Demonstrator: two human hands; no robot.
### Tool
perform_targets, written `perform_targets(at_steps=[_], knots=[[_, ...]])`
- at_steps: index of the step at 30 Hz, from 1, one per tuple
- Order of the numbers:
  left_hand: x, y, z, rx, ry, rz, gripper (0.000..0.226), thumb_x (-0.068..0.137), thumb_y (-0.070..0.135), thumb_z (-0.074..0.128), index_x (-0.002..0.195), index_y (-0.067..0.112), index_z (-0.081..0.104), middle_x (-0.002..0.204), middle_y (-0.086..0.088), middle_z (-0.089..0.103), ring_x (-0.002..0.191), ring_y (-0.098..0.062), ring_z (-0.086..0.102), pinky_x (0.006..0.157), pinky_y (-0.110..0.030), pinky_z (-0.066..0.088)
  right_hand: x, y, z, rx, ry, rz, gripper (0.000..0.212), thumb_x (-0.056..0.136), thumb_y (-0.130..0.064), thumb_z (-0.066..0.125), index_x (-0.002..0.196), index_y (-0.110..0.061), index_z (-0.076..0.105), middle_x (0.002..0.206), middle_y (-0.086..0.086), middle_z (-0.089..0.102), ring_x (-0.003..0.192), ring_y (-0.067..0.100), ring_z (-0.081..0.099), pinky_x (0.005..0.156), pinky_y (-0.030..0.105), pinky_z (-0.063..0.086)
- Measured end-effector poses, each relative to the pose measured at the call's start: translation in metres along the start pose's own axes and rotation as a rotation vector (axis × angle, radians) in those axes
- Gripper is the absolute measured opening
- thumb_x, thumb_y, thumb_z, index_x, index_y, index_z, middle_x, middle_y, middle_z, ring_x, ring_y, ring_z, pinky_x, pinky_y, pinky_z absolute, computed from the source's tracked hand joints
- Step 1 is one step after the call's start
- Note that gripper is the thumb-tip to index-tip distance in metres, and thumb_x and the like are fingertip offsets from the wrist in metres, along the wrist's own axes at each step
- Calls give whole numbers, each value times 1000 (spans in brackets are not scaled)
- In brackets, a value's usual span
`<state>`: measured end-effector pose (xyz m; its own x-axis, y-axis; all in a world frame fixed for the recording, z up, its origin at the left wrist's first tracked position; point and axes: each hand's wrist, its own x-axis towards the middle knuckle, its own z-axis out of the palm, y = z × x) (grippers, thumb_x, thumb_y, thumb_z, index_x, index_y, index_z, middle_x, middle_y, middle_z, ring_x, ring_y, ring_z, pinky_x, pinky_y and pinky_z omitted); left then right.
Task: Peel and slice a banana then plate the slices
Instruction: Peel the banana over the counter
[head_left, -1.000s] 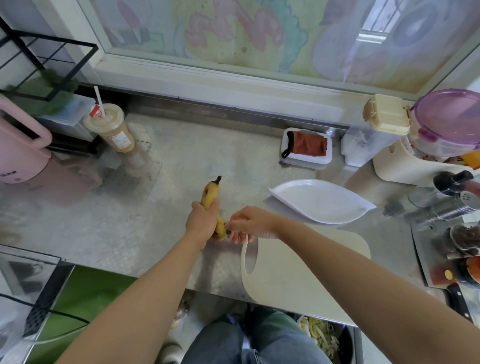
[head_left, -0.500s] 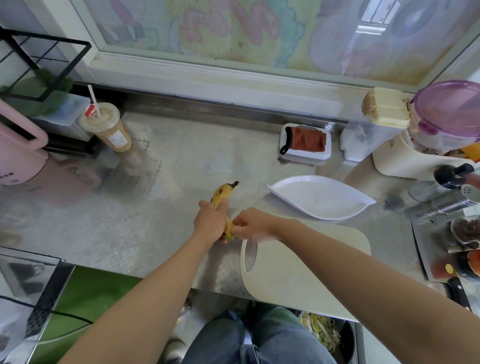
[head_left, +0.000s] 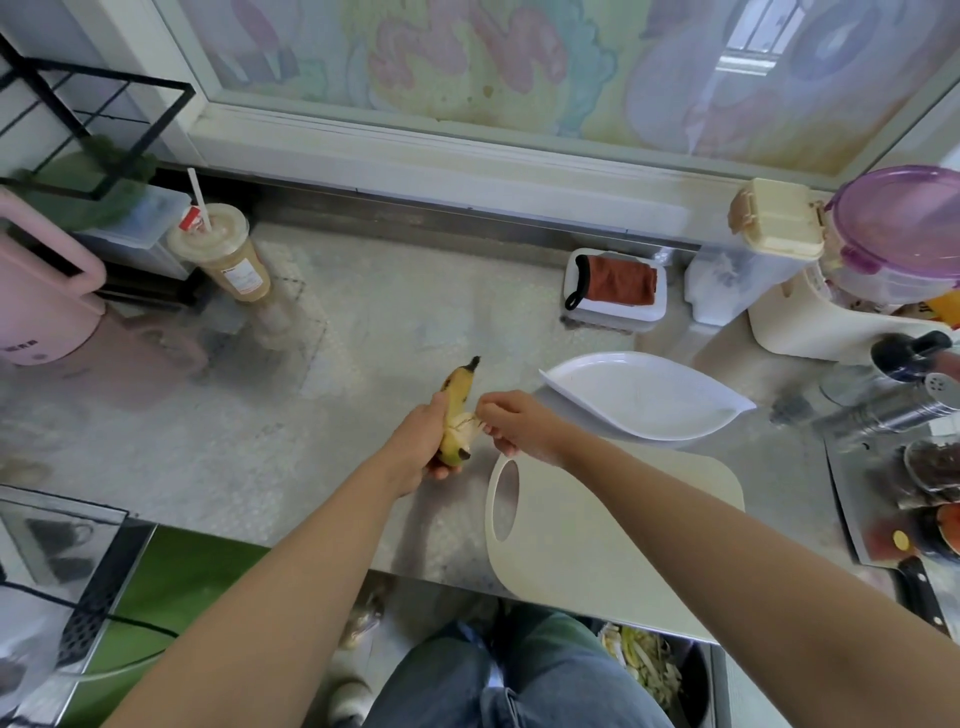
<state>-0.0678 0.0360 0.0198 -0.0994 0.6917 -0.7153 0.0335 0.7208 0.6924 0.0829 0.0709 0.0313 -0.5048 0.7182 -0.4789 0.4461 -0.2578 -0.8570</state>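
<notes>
Banana: sitting in the left hand over the grey counter, just left of the handle-hole end of the cream cutting board and near the white leaf-shaped plate.

Reaching in from the lower left with a bare forearm. Wrapping the left fingers and thumb round the fruit's lower half and clamping it there, with the back of the hand facing left. Coming in from the lower right with the other arm, crossing above the board's corner, and bringing the right hand close against the fruit's side. Pinching a pale strip of peel between right thumb and fingertips, curling the remaining fingers underneath. Meeting the left hand at the banana's middle, close but not clearly touching it.

Looking yellow, with dark brown freckles and bruises along the skin and a greenish, darkened near end. Ending in a short black tip at the far end. Showing a torn, creamy patch at mid-length on the side facing the right hand, splitting open only there.

Lying with the long axis running away from the body and leaning slightly right. Pointing the black tip toward the window wall and the blunt dark end back toward the person, poking out just below the left fingers.
</notes>
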Motion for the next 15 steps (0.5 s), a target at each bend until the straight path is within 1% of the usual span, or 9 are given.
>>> perform_targets(at_steps=[2, 4, 6, 10, 13, 15], knots=[[-5, 1, -2, -44, -96, -11, 46, 104, 45, 23, 94, 8, 49, 62, -9, 50, 39, -15, 44, 37, -19, 27, 2, 3, -6, 46, 119, -3, 21, 94, -12, 39, 74, -10, 44, 70, 7, 39, 53, 14, 38, 51, 22, 32], [-9, 0, -9, -85, -202, -30, 41, 104, 44, 25, 99, 8, 46, 67, -11, 47, 39, -14, 41, 36, -18, 27, 5, 6, -14, 85, 278, 24, 22, 94, -12, 37, 73, -10, 44, 67, 6, 41, 51, 14, 41, 50, 24, 33], [-12, -1, -16, -108, -286, -60, 36, 104, 42, 28, 102, 10, 45, 69, -10, 47, 42, -13, 37, 36, -19, 26, 7, 8, -22, 153, 420, 82, 22, 93, -12, 35, 73, -9, 45, 66, 7, 43, 50, 16, 44, 49, 25, 35], [-14, -3, -29, -136, -337, -113, 34, 103, 43, 33, 110, 12, 45, 70, -9, 48, 50, -15, 33, 35, -19, 24, 11, 6, -32, 408, 634, 248, 23, 91, -11, 32, 74, -8, 47, 67, 7, 45, 50, 17, 45, 44, 23, 39], [-15, -6, -36, -119, -360, -133, 34, 102, 44, 34, 111, 13, 44, 70, -9, 49, 47, -14, 35, 36, -18, 23, 16, -2, -28, 537, 692, 290, 27, 94, -14, 29, 77, -9, 50, 72, 8, 50, 52, 18, 50, 47, 26, 44], [-18, -7, -34, -152, -315, -127, 35, 103, 43, 32, 109, 11, 44, 70, -10, 50, 46, -14, 37, 35, -18, 26, 18, -9, -23, 613, 632, 295, 31, 99, -21, 29, 85, -8, 53, 77, 10, 56, 55, 20, 55, 49, 28, 48]])
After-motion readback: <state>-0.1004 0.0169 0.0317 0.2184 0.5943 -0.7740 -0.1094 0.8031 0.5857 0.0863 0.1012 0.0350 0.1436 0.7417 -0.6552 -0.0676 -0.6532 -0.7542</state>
